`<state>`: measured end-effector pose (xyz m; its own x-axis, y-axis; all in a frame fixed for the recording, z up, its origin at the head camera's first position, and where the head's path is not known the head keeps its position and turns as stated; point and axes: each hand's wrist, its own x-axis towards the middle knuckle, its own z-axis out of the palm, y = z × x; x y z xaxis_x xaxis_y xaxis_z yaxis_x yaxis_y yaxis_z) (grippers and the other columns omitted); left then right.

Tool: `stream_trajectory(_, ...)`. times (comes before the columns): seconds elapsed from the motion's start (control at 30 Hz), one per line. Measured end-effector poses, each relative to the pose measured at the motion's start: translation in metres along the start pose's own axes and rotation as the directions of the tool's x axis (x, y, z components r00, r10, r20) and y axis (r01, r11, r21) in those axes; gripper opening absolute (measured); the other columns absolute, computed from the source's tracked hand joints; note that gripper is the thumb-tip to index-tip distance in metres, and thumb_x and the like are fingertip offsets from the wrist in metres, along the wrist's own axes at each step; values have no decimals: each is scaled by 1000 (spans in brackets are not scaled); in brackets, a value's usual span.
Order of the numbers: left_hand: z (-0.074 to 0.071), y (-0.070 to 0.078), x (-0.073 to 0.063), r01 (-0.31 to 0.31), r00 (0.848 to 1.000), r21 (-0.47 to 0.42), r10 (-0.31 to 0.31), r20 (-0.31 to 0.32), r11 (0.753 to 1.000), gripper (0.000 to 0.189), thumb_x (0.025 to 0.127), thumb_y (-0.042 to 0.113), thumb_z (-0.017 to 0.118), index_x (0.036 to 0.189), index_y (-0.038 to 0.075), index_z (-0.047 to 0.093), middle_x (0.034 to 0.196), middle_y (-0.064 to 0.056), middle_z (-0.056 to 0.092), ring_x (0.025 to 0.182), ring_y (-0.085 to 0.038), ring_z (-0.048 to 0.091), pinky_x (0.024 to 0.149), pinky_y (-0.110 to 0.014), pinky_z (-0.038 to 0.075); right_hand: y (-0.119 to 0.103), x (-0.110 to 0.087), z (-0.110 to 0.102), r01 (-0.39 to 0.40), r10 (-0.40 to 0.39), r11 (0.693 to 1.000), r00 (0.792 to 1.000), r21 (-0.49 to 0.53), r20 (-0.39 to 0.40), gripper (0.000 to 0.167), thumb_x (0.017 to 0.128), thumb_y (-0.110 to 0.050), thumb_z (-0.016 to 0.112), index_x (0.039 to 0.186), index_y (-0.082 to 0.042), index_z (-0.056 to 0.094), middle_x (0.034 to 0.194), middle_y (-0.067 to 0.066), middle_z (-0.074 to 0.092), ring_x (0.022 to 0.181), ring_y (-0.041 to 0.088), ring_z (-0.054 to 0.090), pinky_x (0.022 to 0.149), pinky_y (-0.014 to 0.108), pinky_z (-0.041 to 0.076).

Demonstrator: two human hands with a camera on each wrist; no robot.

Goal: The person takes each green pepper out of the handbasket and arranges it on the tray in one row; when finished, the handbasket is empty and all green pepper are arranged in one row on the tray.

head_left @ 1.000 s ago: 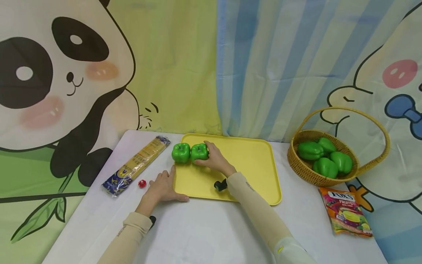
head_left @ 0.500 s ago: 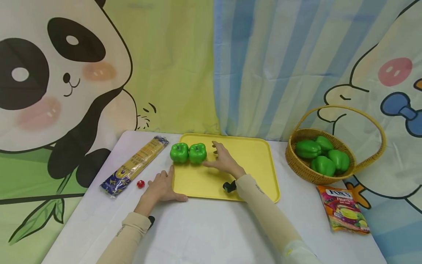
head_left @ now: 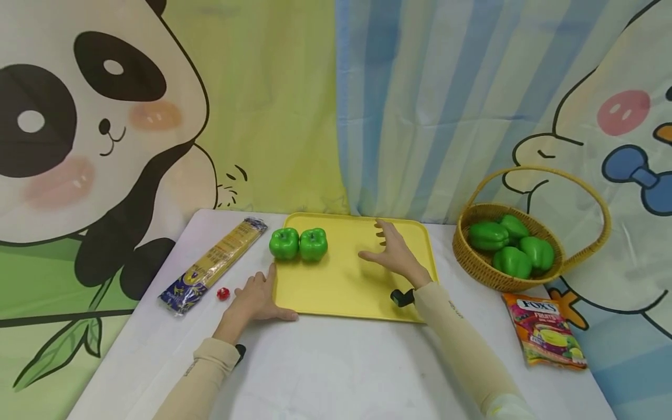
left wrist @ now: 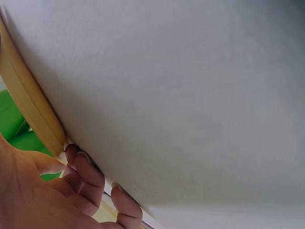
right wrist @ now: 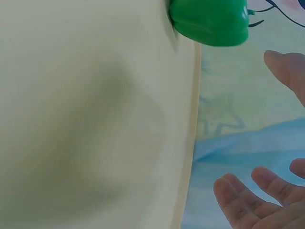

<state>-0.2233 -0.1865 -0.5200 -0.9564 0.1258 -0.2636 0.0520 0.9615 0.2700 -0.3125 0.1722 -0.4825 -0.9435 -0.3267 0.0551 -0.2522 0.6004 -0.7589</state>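
Two green bell peppers (head_left: 284,244) (head_left: 313,244) sit side by side at the left of a yellow tray (head_left: 325,291). My left hand (head_left: 258,298) rests at the tray's near left corner, thumb along the front edge and a finger by the left side. In the left wrist view, its fingertips (left wrist: 86,167) are down by the tray's rim and the white table. Over the right part of the tray, my right hand (head_left: 395,252) hovers with fingers spread and nothing in it. The right wrist view shows one bell pepper (right wrist: 209,21) apart from that hand.
To the right stands a wicker basket (head_left: 475,265) with a tall handle and several green peppers (head_left: 513,262). In front of it lies a candy bag (head_left: 546,332). A pasta packet (head_left: 215,265) and a small red item (head_left: 223,293) lie left of the tray. A curtain (head_left: 420,116) hangs behind.
My right hand has let go of the right-hand bell pepper and moved right across the tray. The left hand stays at the tray corner.
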Motion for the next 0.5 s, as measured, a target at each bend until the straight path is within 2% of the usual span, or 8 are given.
stream_trajectory(0.23,0,-1,-1,1,1000,-6,-1,-10,1000,152,52,88,75,160,1,13,133,-28,49,116,-39,51,94,-75,41,6,-18,-30,16,-16,1000,999,-10,-42,102,84,-50,78,159,-9,21,157,21,33,137,45,44,107,60,45)
stream_trajectory(0.5,0,0,-1,-5,1000,-16,4,-4,1000,152,52,88,74,160,1,13,134,-29,49,118,-39,51,96,-77,39,28,-35,-66,-27,17,996,994,-91,-108,102,84,-54,76,158,-9,22,155,24,35,137,44,44,104,59,47)
